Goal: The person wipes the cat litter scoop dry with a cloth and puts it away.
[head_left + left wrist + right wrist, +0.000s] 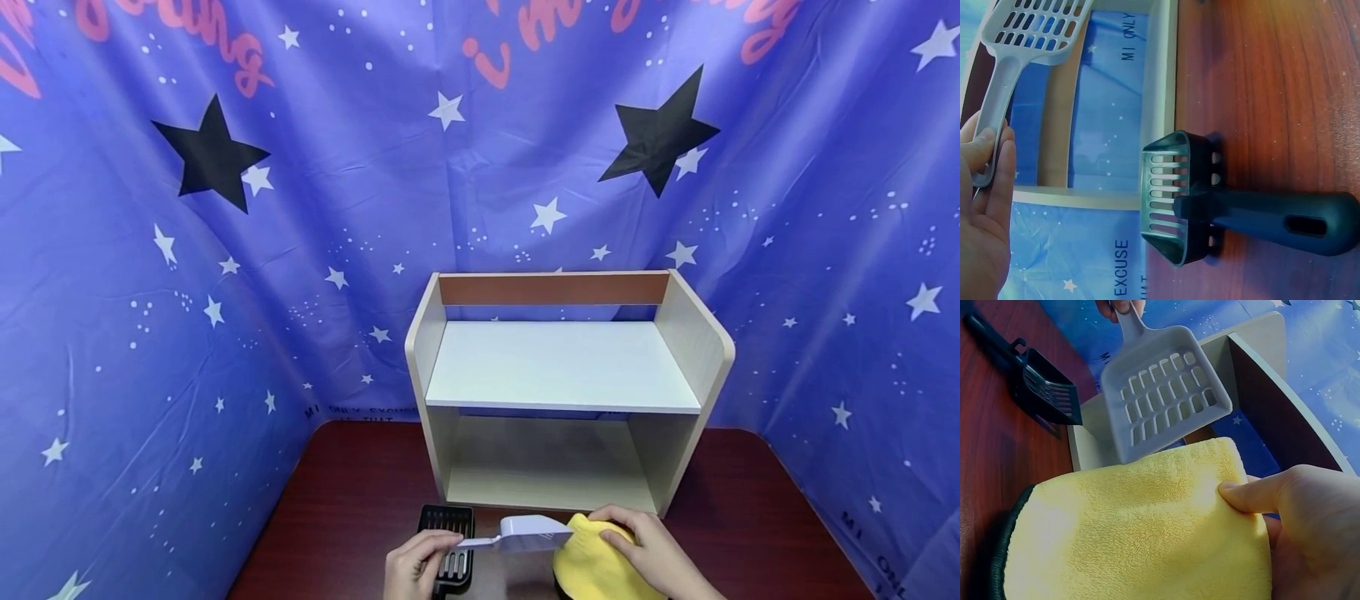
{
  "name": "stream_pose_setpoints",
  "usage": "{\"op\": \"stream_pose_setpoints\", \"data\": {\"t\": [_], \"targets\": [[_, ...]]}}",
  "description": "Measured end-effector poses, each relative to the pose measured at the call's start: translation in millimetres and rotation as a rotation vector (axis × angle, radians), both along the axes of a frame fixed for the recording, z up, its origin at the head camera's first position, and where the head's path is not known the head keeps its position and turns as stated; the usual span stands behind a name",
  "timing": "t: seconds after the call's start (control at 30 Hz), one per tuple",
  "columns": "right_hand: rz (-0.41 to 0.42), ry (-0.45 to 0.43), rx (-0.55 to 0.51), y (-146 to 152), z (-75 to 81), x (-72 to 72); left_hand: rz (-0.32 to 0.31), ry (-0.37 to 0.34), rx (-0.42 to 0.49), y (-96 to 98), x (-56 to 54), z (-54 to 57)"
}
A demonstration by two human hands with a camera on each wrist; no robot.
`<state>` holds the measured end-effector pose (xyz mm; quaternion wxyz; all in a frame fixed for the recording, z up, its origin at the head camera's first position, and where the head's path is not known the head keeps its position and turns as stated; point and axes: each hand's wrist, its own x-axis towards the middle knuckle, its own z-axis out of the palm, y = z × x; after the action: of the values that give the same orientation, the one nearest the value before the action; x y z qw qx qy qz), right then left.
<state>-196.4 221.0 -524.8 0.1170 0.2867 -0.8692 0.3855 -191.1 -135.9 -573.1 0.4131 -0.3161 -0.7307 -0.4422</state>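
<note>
A light grey slotted litter scoop (1166, 394) is in my left hand (416, 562), which grips it by the end of its handle, raised above the table. My right hand (656, 550) pinches a yellow fleecy cloth (1135, 519) with a dark edge, thumb on top. In the head view the cloth lies close to the scoop's front edge; whether they touch I cannot tell. Below my left hand a black slotted scoop (1185, 200) rests on the table, its handle toward me.
A pale wooden two-level shelf (562, 367) stands behind the hands on the dark red-brown table (352, 492). A blue star-patterned curtain (360, 208) hangs at the back and along both sides.
</note>
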Motion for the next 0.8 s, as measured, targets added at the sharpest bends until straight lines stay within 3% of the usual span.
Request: {"op": "stream_pose_setpoints", "data": {"t": [0.4,0.6,0.8], "targets": [[0.007,-0.063,-0.045,-4.2,-5.9,2.8,-0.010,-0.036,0.044,2.3,1.9,13.1],[-0.017,-0.097,-0.065,-6.2,-8.9,5.7,-0.022,-0.020,0.075,2.1,0.7,15.6],[-0.006,-0.138,-0.092,-9.8,-12.2,7.9,0.026,-0.047,0.078,5.0,2.6,19.9]]}}
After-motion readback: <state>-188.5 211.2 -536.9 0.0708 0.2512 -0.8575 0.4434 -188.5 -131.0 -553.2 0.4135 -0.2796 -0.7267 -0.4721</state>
